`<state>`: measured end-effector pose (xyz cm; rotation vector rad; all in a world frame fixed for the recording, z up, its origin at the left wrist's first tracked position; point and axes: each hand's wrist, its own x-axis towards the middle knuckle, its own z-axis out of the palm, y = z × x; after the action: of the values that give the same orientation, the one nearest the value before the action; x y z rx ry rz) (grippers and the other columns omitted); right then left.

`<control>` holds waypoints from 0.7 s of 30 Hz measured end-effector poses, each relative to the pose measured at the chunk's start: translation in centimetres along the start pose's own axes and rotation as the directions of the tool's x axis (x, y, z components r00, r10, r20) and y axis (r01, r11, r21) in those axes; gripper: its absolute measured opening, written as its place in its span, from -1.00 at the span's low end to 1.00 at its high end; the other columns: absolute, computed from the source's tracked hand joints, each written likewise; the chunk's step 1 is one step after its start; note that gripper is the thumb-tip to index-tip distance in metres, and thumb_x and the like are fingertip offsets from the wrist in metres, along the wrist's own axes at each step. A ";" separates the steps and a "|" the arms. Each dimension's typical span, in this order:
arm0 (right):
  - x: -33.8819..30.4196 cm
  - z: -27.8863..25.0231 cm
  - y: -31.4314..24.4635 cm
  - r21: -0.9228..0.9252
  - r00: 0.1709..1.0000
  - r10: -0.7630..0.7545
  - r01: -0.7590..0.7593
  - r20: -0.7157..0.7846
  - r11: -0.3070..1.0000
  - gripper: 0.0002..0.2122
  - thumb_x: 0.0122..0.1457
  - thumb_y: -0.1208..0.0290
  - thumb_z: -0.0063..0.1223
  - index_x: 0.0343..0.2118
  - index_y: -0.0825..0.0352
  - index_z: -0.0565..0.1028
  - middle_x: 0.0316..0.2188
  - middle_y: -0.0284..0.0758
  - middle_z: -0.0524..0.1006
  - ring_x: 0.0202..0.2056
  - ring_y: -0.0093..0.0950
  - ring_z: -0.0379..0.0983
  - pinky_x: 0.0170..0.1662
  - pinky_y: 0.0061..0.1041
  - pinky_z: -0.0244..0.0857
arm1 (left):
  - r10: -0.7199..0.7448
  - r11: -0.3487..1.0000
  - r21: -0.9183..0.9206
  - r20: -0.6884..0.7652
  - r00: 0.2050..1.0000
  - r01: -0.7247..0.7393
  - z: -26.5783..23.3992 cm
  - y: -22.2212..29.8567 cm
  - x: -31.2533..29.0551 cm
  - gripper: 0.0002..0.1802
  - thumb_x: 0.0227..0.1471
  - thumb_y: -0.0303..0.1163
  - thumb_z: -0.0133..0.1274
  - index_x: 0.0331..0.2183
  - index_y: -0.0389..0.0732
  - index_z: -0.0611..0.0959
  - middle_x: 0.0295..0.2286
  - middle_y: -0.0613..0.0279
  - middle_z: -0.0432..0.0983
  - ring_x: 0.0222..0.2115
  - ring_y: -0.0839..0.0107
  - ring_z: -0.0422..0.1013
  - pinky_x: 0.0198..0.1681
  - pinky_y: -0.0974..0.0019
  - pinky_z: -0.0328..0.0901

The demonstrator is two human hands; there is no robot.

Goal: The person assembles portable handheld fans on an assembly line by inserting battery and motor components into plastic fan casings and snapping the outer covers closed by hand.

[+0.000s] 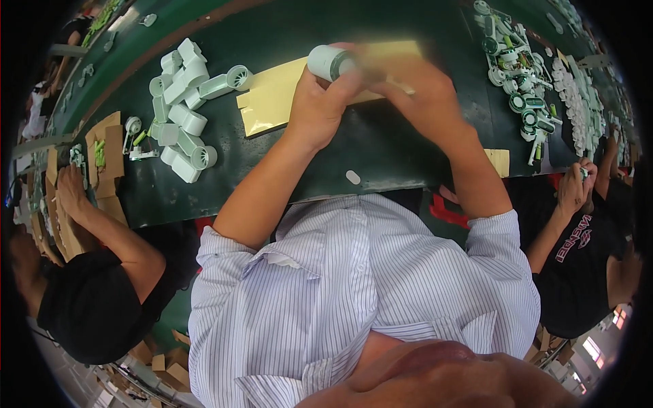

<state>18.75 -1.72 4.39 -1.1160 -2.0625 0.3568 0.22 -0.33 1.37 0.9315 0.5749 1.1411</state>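
Observation:
My left hand is closed around a pale mint cylindrical plastic housing, held tilted above the table with one round end facing right. Close to that end is my right hand, its fingers smeared by motion; whether they hold anything cannot be made out. Beneath both hands lies a yellow sheet with a glossy surface. A small white oval piece rests near the table's front edge, below my hands.
Several mint housings with round grilles are heaped at left. Beside them lie loose parts with a green battery and a cardboard box. Wired assemblies and white pieces line the right. Co-workers' arms flank both sides.

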 end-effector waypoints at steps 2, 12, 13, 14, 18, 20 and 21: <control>0.3 -0.6 -0.9 0.562 0.895 0.408 -0.435 0.183 0.703 -0.62 0.10 0.55 0.12 0.03 0.32 0.43 -0.14 -0.28 0.53 -0.16 -0.55 0.47 -0.10 -0.56 0.38 | 0.021 0.999 -0.050 0.022 1.000 -0.020 0.3 0.4 -0.1 -0.36 -0.01 -0.20 0.13 0.04 -0.28 0.33 0.11 -0.08 0.21 0.11 0.17 0.22 0.18 0.08 0.14; -0.2 -2.3 -0.4 0.463 0.983 0.136 -0.178 0.123 0.868 -0.53 0.02 0.56 0.22 0.03 0.39 0.37 -0.13 -0.24 0.50 -0.12 -0.45 0.47 -0.01 -0.49 0.35 | 0.135 0.938 0.292 0.189 0.973 -0.187 -1.2 3.3 0.4 -0.30 -0.24 -0.62 0.29 0.02 -0.26 0.43 -0.11 0.16 0.44 -0.14 0.42 0.40 -0.06 0.34 0.33; -0.3 -2.5 -0.6 0.463 0.983 0.143 -0.182 0.118 0.867 -0.53 0.02 0.56 0.22 0.03 0.39 0.37 -0.13 -0.24 0.50 -0.12 -0.45 0.47 -0.01 -0.49 0.35 | 0.129 0.904 0.375 0.216 0.968 -0.205 -1.5 3.5 0.4 -0.31 -0.27 -0.60 0.33 -0.02 -0.27 0.46 -0.13 0.16 0.46 -0.15 0.41 0.41 -0.06 0.33 0.33; -0.4 -2.6 -0.8 0.422 0.977 0.161 -0.207 0.143 0.883 -0.53 0.02 0.54 0.22 0.03 0.38 0.37 -0.13 -0.24 0.50 -0.14 -0.43 0.48 -0.01 -0.47 0.36 | 0.120 0.863 0.454 0.243 0.963 -0.222 -1.7 3.7 0.4 -0.32 -0.30 -0.57 0.37 -0.05 -0.27 0.49 -0.15 0.15 0.48 -0.16 0.40 0.42 -0.06 0.32 0.34; -0.7 -2.5 -0.4 0.429 0.962 0.190 -0.258 0.196 0.865 -0.54 0.01 0.47 0.24 0.02 0.36 0.39 -0.14 -0.25 0.51 -0.20 -0.41 0.50 -0.05 -0.45 0.37 | 0.089 0.855 0.481 0.229 0.969 -0.192 -1.8 3.8 0.6 -0.35 -0.35 -0.55 0.41 -0.11 -0.31 0.54 -0.19 0.12 0.52 -0.17 0.38 0.44 -0.06 0.32 0.34; -0.7 -2.3 0.4 0.381 0.980 0.124 -0.176 0.157 0.908 -0.55 0.02 0.46 0.23 0.01 0.36 0.40 -0.16 -0.25 0.52 -0.21 -0.42 0.50 -0.07 -0.46 0.38 | 0.091 0.857 0.476 0.231 0.969 -0.194 -1.7 3.7 0.7 -0.35 -0.35 -0.55 0.41 -0.11 -0.31 0.54 -0.19 0.12 0.53 -0.17 0.38 0.44 -0.06 0.32 0.34; -0.8 -2.2 0.7 0.327 0.991 0.051 -0.089 0.124 0.941 -0.55 0.02 0.44 0.23 0.01 0.36 0.41 -0.17 -0.25 0.53 -0.23 -0.42 0.51 -0.09 -0.47 0.38 | 0.097 0.859 0.471 0.232 0.968 -0.199 -1.7 3.6 0.7 -0.35 -0.35 -0.55 0.41 -0.11 -0.32 0.54 -0.19 0.12 0.53 -0.18 0.38 0.45 -0.07 0.32 0.35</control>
<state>21.02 -2.20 5.11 -0.9810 -1.9681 0.7892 -2.72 1.37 3.66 1.5391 0.6492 1.0355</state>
